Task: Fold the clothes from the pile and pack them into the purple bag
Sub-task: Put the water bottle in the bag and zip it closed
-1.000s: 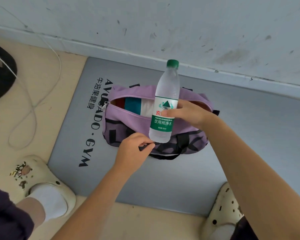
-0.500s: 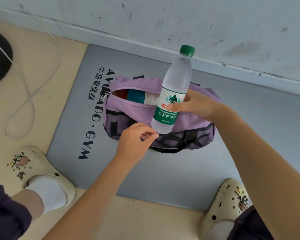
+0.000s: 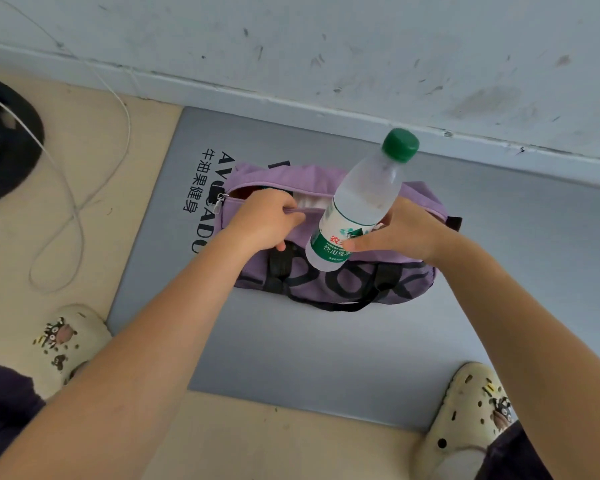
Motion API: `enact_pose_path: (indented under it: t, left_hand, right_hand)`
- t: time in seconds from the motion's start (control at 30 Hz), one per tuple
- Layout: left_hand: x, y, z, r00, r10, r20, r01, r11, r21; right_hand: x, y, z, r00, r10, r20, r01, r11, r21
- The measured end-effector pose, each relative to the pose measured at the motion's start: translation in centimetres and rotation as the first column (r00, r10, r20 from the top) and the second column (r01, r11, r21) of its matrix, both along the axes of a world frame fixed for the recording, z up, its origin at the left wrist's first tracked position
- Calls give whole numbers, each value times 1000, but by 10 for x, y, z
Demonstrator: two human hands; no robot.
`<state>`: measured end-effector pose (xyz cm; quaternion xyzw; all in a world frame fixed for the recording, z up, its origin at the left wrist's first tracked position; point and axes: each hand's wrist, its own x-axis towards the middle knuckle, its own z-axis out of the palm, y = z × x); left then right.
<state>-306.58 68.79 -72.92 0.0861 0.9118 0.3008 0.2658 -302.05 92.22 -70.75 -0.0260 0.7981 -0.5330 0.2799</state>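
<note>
Here the purple bag (image 3: 329, 271) lies under both hands, left (image 3: 264, 223) gripping its rim.

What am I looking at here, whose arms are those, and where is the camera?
There is no machine: the camera sits on a person's head, looking down at their own two hands. The left hand grips the near edge of the zip opening on a purple bag, which lies on a grey gym mat by the wall. The right hand holds a water bottle with a green cap, tilted above the bag. Folded clothes show inside the opening. The pale clogs at the bottom are the person's feet.
</note>
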Motion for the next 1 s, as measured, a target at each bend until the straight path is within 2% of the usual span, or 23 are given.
enact_pose_path:
  t: [0.1,0.17,0.2,0.23,0.27,0.3,0.33,0.37,0.43,0.53,0.77,1.0]
  left_hand:
    - [4,1,1,984,82,-155,-67,993,102]
    - [19,1,-1,905,246,-347,-181,961,209]
    - [31,2,-3,854,353,-383,-261,926,271]
    - [45,4,-7,823,456,-339,-351,877,327]
    - [57,8,-11,817,546,-187,-458,811,364]
    - [67,14,-16,796,604,49,-576,729,369]
    - [73,20,-21,728,624,285,-686,655,317]
    - [77,25,-25,649,621,440,-752,614,241]
    - [77,34,-33,568,610,552,-787,599,147]
    - [75,39,-44,566,626,537,-796,585,157]
    - [93,28,-43,632,613,474,-774,535,339]
    - [95,27,-40,671,573,471,-741,497,451]
  right_hand:
    - [0,5,3,999,-35,-22,35,999,-14]
    - [-2,9,4,997,-70,-27,69,996,-47]
    - [-2,10,5,996,-89,-27,87,994,-65]
    - [-3,12,5,994,-103,-27,100,992,-80]
    - [-3,13,5,994,-106,-23,104,990,-92]
    - [-4,14,5,995,-102,-19,100,990,-96]
    - [-4,14,5,996,-93,-17,91,992,-93]
    - [-5,15,5,997,-81,-20,79,994,-82]
    - [-4,15,5,998,-52,-38,50,998,-48]
    - [-2,16,5,998,-36,-49,34,999,-29]
    - [-1,15,1,996,-77,-48,76,997,-7]
    - [5,3,-9,994,102,25,-104,986,129]
